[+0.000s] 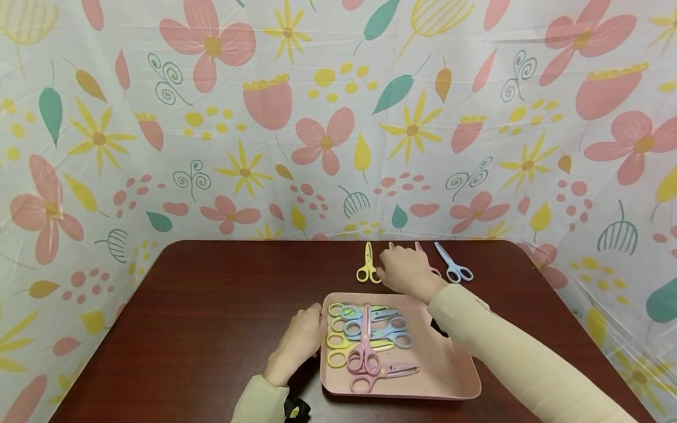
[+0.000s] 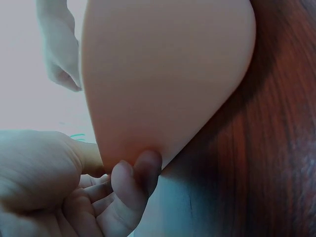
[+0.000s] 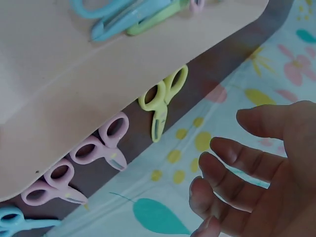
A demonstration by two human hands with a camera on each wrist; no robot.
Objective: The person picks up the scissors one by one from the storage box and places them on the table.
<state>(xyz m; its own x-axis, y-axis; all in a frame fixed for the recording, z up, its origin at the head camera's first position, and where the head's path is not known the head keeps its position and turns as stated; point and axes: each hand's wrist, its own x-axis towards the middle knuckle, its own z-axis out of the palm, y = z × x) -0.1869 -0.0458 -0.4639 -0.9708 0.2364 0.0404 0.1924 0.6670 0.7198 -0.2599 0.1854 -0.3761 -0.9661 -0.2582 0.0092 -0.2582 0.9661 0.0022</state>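
Note:
My left hand (image 1: 300, 336) grips the left wall of a shallow pink tray (image 1: 446, 373); in the left wrist view its fingers (image 2: 126, 190) bend against the outer wall near a corner. Several pairs of scissors lie piled in the tray's left part, among them pink scissors (image 1: 366, 335) on top. Over the tray's far edge, my right hand (image 1: 409, 273) hovers with nothing in it, fingers apart and loosely bent in the right wrist view. Behind the tray stand in a row yellow scissors (image 1: 368, 264), two pink scissors (image 3: 111, 143), partly hidden in the head view, and blue scissors (image 1: 453, 264).
The dark brown wooden table (image 1: 211, 317) reaches back to a flower-printed cloth (image 1: 328, 141) hanging along its far edge and both sides. The row of scissors lies close to that far edge. The tray's right part (image 1: 433, 341) shows bare bottom.

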